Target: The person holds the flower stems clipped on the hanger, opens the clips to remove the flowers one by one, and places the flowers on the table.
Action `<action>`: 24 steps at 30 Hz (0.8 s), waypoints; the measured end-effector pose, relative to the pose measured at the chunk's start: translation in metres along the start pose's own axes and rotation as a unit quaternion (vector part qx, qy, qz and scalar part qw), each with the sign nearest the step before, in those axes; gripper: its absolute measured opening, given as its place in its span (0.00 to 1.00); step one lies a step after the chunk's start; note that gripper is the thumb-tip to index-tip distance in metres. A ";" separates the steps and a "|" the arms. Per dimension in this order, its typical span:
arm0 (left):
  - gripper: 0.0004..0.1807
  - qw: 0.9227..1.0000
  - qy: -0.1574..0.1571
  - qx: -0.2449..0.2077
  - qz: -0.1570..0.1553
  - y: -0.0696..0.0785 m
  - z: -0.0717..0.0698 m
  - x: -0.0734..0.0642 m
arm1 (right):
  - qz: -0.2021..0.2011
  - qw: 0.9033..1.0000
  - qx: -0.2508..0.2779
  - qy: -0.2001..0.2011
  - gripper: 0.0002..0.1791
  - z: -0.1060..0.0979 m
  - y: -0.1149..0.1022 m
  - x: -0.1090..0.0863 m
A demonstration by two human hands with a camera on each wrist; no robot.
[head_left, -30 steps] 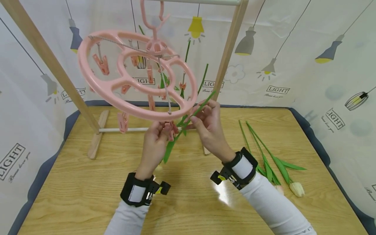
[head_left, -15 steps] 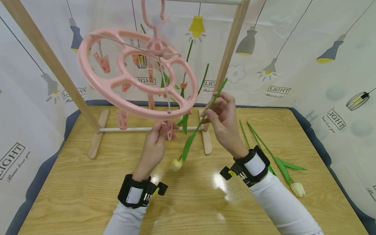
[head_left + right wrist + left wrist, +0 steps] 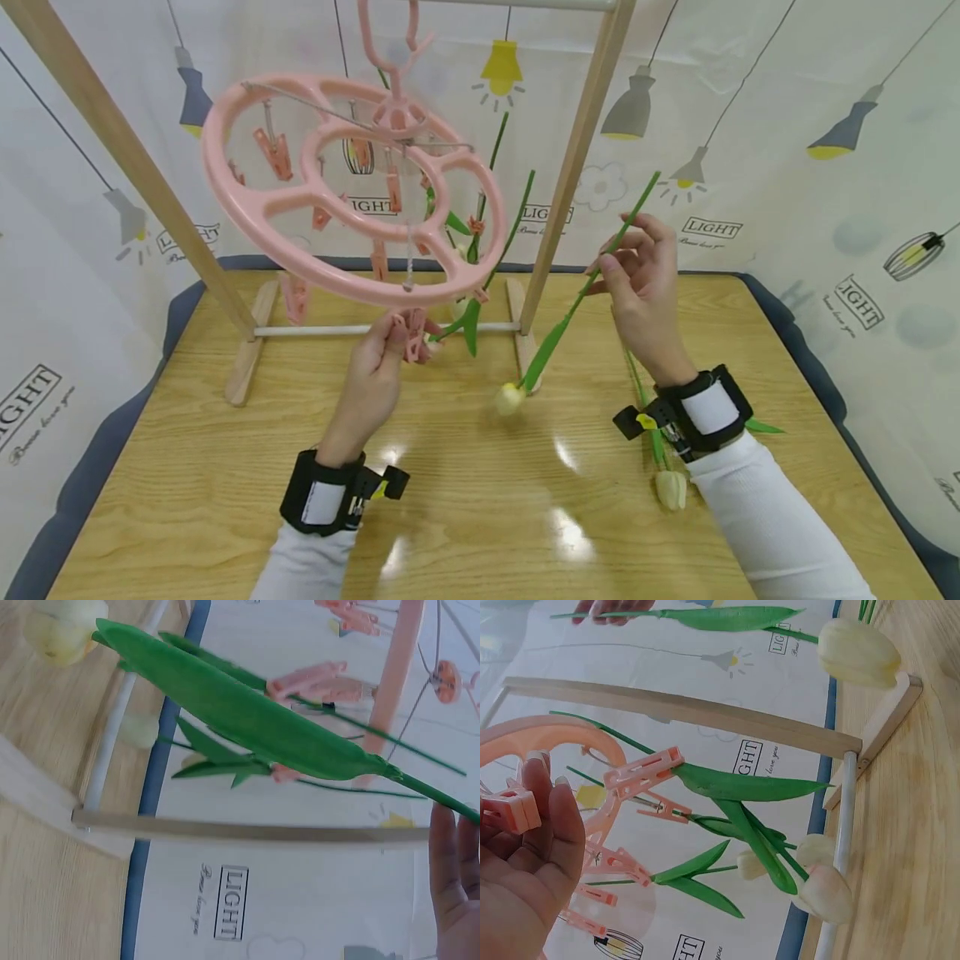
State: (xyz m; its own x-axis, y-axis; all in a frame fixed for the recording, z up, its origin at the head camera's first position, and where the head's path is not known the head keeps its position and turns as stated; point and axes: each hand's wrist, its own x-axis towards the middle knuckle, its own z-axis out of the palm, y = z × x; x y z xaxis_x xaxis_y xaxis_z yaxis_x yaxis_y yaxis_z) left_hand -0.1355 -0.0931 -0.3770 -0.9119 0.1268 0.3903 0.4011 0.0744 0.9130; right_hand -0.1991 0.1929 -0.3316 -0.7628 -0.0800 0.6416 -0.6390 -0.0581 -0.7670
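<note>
My left hand (image 3: 371, 367) grips a pink clothespin (image 3: 415, 336) hanging below the front rim of a round pink clip hanger (image 3: 258, 258). Between the thumb and fingers of my right hand (image 3: 648, 287) is the green stem of a white tulip (image 3: 551, 354). The tulip points bloom down, to the right of the hanger and apart from the held clothespin. Its pale bloom (image 3: 64, 630) and long leaf fill much of the right wrist view. In the left wrist view, other tulips (image 3: 742, 784) hang bloom down from hanger clothespins (image 3: 645, 771).
The hanger hangs by its hook inside a wooden frame (image 3: 581, 158) with a white lower rod (image 3: 330, 331). More tulips lie on the table (image 3: 450, 517) at the right, one bloom (image 3: 671, 490) showing beside my right sleeve. Patterned cloth walls stand behind and at both sides.
My right hand has drawn the tulip away from the clothespin, out to the right. My left hand has shifted slightly left with its clothespin, and the hanger has turned a little.
</note>
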 end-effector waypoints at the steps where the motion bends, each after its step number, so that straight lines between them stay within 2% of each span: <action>1: 0.19 1.000 0.002 0.002 0.003 -0.001 -0.001 0.000 | 0.001 1.000 -0.004 0.004 0.23 -0.004 0.000 0.001; 7: 0.18 1.000 0.007 0.004 0.020 -0.002 -0.006 -0.001 | 0.006 0.999 -0.018 0.033 0.23 -0.022 -0.001 0.004; 12: 0.18 1.000 0.006 0.002 0.024 -0.002 -0.008 -0.002 | 0.005 0.996 -0.067 0.063 0.22 -0.035 -0.004 0.009; 17: 0.18 1.000 0.005 0.008 0.023 0.000 -0.010 -0.003 | 0.021 0.989 -0.111 0.090 0.23 -0.051 -0.007 0.016; 21: 0.19 1.000 0.006 0.010 0.024 0.002 -0.011 -0.004 | 0.030 0.976 -0.189 0.101 0.23 -0.066 -0.008 0.020; 24: 0.20 1.000 0.007 0.012 0.025 0.002 -0.012 -0.004 | 0.044 0.960 -0.256 0.100 0.24 -0.076 -0.011 0.022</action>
State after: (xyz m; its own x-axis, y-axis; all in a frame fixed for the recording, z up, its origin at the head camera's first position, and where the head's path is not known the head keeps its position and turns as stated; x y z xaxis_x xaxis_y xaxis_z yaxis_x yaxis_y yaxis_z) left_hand -0.1316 -0.1055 -0.3751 -0.8915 0.1178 0.4374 0.4483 0.0911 0.8892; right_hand -0.2169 0.2678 -0.3086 -0.7865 0.1337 0.6030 -0.4973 0.4418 -0.7466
